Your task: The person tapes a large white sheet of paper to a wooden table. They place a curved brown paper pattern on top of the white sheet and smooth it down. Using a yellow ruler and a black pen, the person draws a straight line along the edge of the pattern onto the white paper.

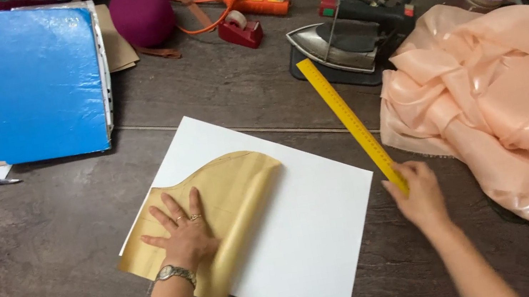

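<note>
My left hand [183, 232] lies flat with fingers spread on a tan, curved paper pattern piece [235, 190]. That piece rests on a large white sheet of paper [307, 228] on the dark wooden table. My right hand [419, 192] grips the near end of a long yellow ruler [346, 119], which lies diagonally just beyond the sheet's right corner. A watch is on my left wrist and rings are on its fingers.
A heap of peach satin fabric [510, 105] fills the right side. Behind the ruler stands a metal iron [340, 44] on a dark mat, with cables. At back left lie a blue folder [38, 79], written sheets, a pen, a maroon ball [141, 14], a tape dispenser and an orange power strip.
</note>
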